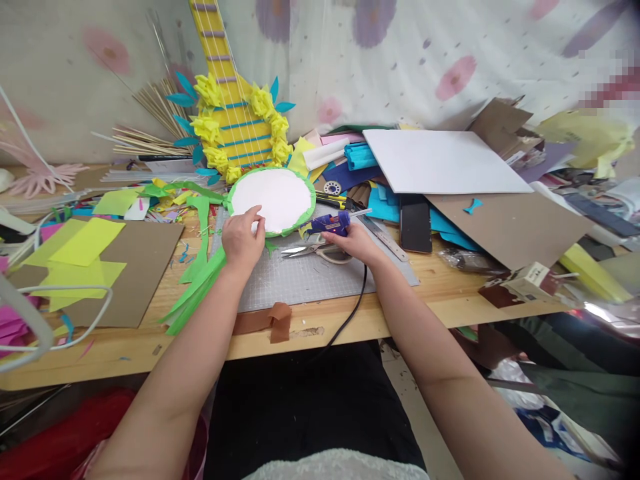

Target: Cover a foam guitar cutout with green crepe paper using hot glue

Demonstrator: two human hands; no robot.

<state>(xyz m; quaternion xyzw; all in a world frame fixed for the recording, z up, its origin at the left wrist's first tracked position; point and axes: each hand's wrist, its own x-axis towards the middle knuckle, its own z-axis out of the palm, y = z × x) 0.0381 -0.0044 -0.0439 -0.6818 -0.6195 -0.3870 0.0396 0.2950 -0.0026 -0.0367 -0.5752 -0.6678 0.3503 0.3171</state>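
A white oval disc (pixel 273 197) edged with green crepe paper lies on the grey cutting mat (pixel 300 283). Over its lower left edge is my left hand (pixel 243 240), fingers curled and thumb drawn close to them; what they pinch is hidden. My right hand (pixel 357 241) grips a blue and yellow glue gun (pixel 327 225), its nozzle pointing left at the disc's lower right rim. A clear glue stick sticks out of the gun's back, and a black cord (pixel 355 307) hangs from it. Scissors (pixel 320 251) lie beneath the gun. Green crepe strips (pixel 197 290) trail beside my left wrist.
A yellow guitar-shaped piece (pixel 240 127) with paper flowers stands behind the disc. Cardboard (pixel 145 267) with yellow paper lies left. To the right are a steel ruler (pixel 387 240), a phone (pixel 415 223), a white board (pixel 445 160) and a drink carton (pixel 525 283).
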